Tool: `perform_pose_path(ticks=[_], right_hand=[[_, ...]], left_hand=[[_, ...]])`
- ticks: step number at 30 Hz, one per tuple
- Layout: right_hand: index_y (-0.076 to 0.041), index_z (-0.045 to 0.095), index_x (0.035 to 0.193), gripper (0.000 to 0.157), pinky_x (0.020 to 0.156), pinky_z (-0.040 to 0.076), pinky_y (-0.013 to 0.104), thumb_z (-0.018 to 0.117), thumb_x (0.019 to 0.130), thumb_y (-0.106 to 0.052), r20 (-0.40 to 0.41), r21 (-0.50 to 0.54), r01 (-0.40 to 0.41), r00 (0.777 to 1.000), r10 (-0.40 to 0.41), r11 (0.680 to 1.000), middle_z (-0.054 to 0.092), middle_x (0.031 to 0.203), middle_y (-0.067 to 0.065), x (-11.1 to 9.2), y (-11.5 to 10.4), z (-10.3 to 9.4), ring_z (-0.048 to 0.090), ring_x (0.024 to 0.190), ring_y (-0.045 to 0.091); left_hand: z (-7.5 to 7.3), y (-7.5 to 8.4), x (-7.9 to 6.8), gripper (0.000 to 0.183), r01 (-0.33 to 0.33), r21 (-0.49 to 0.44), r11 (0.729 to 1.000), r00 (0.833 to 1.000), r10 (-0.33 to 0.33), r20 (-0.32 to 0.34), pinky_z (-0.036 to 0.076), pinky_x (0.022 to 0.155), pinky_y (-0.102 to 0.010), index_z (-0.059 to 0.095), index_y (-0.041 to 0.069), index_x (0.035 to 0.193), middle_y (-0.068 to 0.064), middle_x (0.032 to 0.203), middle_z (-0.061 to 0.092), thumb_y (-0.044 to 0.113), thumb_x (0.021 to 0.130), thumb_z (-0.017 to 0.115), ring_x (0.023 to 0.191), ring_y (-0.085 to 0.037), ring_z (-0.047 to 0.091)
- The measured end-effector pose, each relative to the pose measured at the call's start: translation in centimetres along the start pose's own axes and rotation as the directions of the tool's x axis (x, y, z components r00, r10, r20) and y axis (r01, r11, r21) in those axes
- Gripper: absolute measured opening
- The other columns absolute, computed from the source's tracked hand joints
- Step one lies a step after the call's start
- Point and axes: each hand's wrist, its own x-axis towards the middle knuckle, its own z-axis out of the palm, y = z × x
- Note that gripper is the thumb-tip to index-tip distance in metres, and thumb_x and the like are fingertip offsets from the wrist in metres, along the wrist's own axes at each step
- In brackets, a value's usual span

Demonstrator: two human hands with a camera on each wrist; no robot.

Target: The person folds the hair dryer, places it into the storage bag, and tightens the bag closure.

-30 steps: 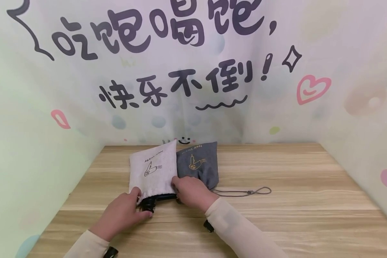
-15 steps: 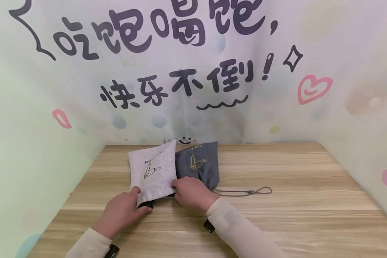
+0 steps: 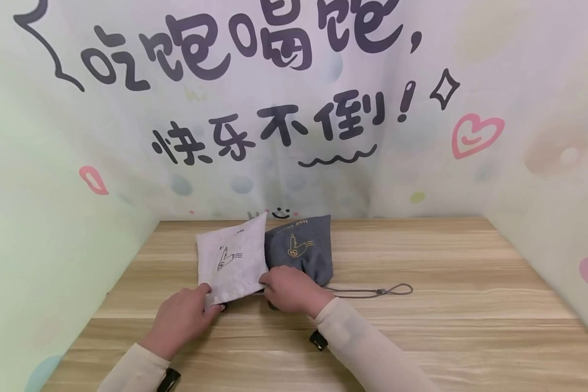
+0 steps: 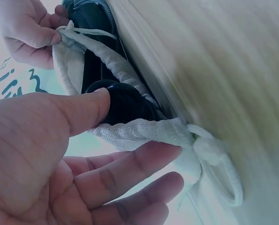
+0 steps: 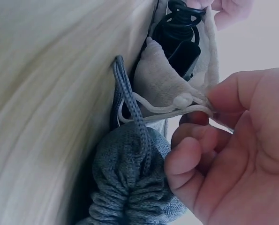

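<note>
A white drawstring bag [image 3: 232, 267] printed with a hair dryer lies at the middle left of the table, its mouth toward me. My left hand [image 3: 182, 321] holds the mouth's left side. In the left wrist view its thumb presses a coiled black cord [image 4: 130, 105] inside, with fingers under the fabric rim. At the mouth's right corner, my right hand [image 3: 294, 291] pinches the rim beside the white drawstring [image 5: 153, 108]. The right wrist view shows the black cord coils [image 5: 184, 18] within the mouth; whatever lies deeper is hidden by fabric.
A grey drawstring bag [image 3: 301, 250] with a gold hair dryer print lies right beside the white one, gathered at its neck. Its grey cord [image 3: 397, 289] trails right across the wooden table [image 3: 446, 337]. A printed cloth backdrop [image 3: 294, 185] rises behind the table.
The coiled black cord has gone further into the white bag and barely shows in the head view. My left hand has followed it slightly upward; my right hand stays at the corner.
</note>
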Motion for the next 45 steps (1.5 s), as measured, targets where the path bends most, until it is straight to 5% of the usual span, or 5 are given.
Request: perform_pose_path(ticks=[10,15,20,30,45], right_hand=[[-0.014,0.067,0.088,0.012,0.063,0.042,0.025,0.058,0.092,-0.008,-0.067,0.059,0.017,0.998,-0.013,0.998,0.056,0.07,-0.005,0.0,0.2,0.1,0.047,0.065,0.01],[-0.01,0.07,0.103,0.013,0.071,0.049,0.027,0.061,0.093,-0.013,-0.111,0.052,-0.001,0.994,0.007,0.999,0.064,0.088,-0.001,-0.5,0.2,0.0,0.058,0.078,0.011],[-0.018,0.058,0.079,0.015,0.057,0.041,0.024,0.063,0.093,-0.018,-0.147,0.041,0.01,0.989,-0.003,0.999,0.051,0.073,-0.007,-0.7,0.2,-0.2,0.048,0.065,0.01],[-0.02,0.063,0.082,0.012,0.063,0.046,0.027,0.066,0.093,-0.025,0.106,-0.132,0.082,0.992,-0.068,0.988,0.055,0.07,-0.009,-1.6,-1.4,0.3,0.052,0.064,0.007],[-0.017,0.065,0.084,0.016,0.062,0.05,0.033,0.07,0.089,-0.032,0.072,-0.259,-0.02,0.997,0.04,0.966,0.062,0.075,-0.004,-1.8,-1.6,1.0,0.06,0.068,0.013]], left_hand=[[0.2,-0.6,-0.2,0.04,0.061,-0.031,0.998,0.998,-0.062,-0.027,0.043,0.049,-0.045,0.06,0.001,0.104,-0.01,0.069,0.059,0.033,0.084,0.076,0.06,-0.027,0.058],[-0.1,-0.8,-0.4,0.036,0.038,-0.059,0.998,0.999,-0.038,-0.007,0.037,0.048,-0.035,0.052,0.01,0.077,-0.001,0.063,0.047,0.034,0.082,0.078,0.056,-0.017,0.044],[-0.2,-0.8,-0.8,0.035,-0.05,-0.046,0.998,0.999,0.051,0.008,0.037,0.052,-0.033,0.051,0.018,0.064,0.003,0.065,0.045,0.031,0.081,0.078,0.058,-0.014,0.041],[0.0,-0.8,-1.2,0.039,-0.076,0.033,0.997,0.992,0.073,0.103,0.051,0.072,-0.049,0.072,0.007,0.103,-0.013,0.096,0.065,0.038,0.08,0.078,0.086,-0.032,0.059],[0.2,-1.3,-1.2,0.045,-0.028,0.129,0.991,0.998,0.022,0.052,0.05,0.059,-0.051,0.066,0.002,0.104,-0.02,0.094,0.056,0.038,0.079,0.077,0.087,-0.038,0.052]])
